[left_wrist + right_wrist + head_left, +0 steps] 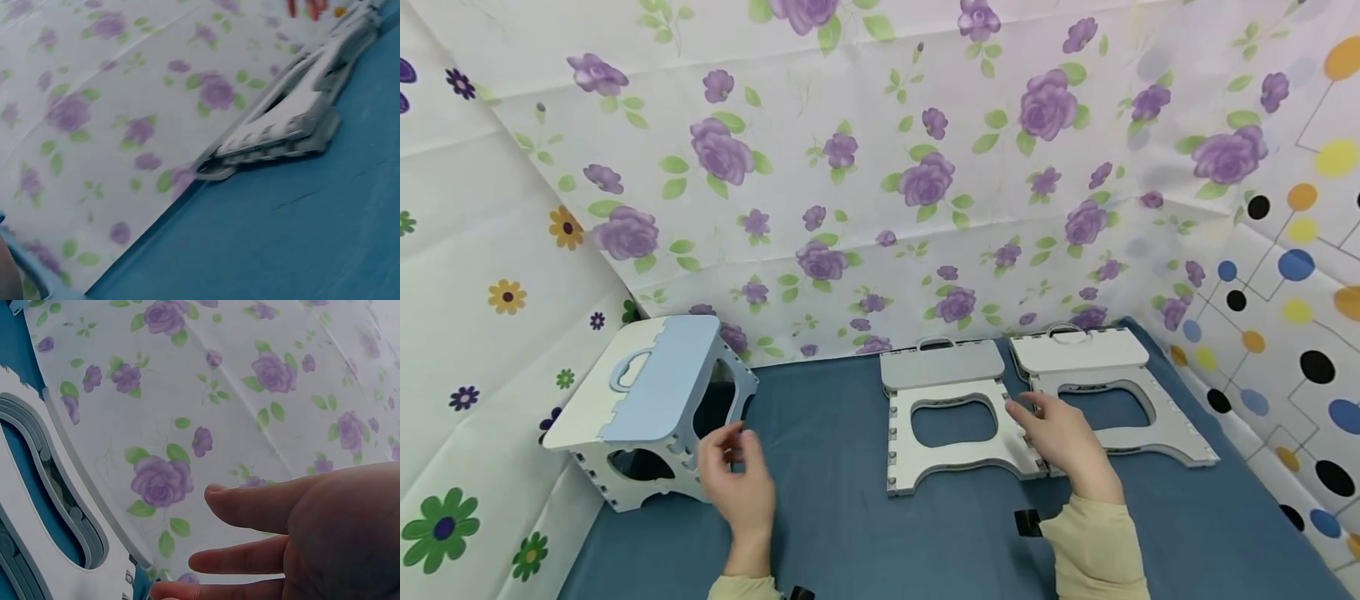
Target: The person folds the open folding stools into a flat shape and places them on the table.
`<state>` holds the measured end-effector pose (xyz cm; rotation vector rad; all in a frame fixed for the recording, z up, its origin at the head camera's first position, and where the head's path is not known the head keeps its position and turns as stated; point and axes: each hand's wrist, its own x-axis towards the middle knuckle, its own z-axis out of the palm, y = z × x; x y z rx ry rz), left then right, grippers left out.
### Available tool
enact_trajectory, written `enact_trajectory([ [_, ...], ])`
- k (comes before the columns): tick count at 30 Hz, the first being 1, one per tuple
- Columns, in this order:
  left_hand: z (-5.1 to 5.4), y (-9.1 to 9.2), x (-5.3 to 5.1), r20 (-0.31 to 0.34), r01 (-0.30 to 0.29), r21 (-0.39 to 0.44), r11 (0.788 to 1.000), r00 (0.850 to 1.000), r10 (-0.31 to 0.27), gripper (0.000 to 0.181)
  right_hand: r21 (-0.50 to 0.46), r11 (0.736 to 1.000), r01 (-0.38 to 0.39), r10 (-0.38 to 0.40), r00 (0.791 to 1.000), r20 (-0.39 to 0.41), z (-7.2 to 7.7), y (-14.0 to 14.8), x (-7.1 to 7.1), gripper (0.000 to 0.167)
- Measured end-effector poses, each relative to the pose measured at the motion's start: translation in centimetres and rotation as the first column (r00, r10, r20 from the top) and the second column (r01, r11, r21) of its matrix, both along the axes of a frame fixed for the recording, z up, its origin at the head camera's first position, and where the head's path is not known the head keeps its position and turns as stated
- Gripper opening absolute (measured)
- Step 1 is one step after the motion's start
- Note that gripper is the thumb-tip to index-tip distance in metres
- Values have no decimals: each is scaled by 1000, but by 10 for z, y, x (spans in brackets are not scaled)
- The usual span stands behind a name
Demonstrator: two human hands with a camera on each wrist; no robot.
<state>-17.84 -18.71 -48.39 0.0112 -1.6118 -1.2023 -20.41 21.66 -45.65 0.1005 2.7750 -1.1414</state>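
Note:
On the left stands an unfolded folding stool (662,379) with a white and light-blue top and a carry handle. My left hand (741,483) is beside its right side, fingers loosely bent, with nothing seen in them. In the left wrist view only a sliver of that hand shows, near the blue stool edge (55,286). Two folded stools lie flat on the right: a grey-and-white one (947,446) and a white one (1168,417). Over the gap between them hovers my right hand (1063,437), thumb and fingers apart and holding nothing; whether it touches either stool I cannot tell.
Dark blue cloth (827,467) covers the surface under the stools. A purple-flowered sheet (850,208) hangs behind, close to the folded stools' handles. A flowered sheet (467,350) bounds the left side and a dotted sheet (1270,350) the right.

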Motion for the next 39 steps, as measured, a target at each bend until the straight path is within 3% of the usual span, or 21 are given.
enact_trajectory([
  [2,4,-6,2,-7,-65,88,994,998,66,14,6,1000,0,0,1000,3,-1,0,0,79],
  [4,5,-12,2,5,-131,183,974,991,132,16,11,1000,-7,7,1000,6,-2,-1,-1,78],
  [7,-3,-24,-3,25,-216,285,934,976,218,18,18,1000,-13,13,1000,16,-3,-2,-1,75],
  [9,-11,-32,-9,46,-246,351,904,968,245,22,27,999,-19,19,1000,15,-3,-2,-1,73],
  [12,-22,-42,-17,97,-234,436,869,972,213,37,38,999,-26,25,1000,10,-2,-2,-3,73],
  [15,-27,-47,-19,184,-217,498,840,973,142,55,41,999,-36,35,999,14,-2,-3,-3,74],
  [17,-29,-49,-19,283,-244,501,830,953,110,65,38,998,-41,40,999,22,-2,-3,-3,76],
  [20,-32,-50,-17,408,-286,486,826,910,75,72,39,998,-43,42,999,33,-3,-3,-3,78],
  [22,-34,-50,-17,449,-301,484,822,891,62,72,43,998,-46,45,998,37,-3,-3,-3,77],
  [23,-35,-50,-17,454,-300,494,816,890,52,71,45,998,-48,46,998,39,-3,-3,-4,77],
  [25,-36,-51,-17,452,-295,515,804,891,37,70,48,997,-52,50,998,41,-4,-3,-4,76],
  [31,-37,-54,-19,386,-242,582,777,922,-2,65,45,996,-70,69,997,44,-5,-5,-5,76],
  [35,-38,-55,-20,349,-209,593,777,937,-15,66,47,995,-89,87,995,47,-6,-6,-5,74],
  [39,-39,-55,-20,336,-194,589,785,942,-19,69,49,994,-97,95,994,54,-7,-6,-4,73],
])
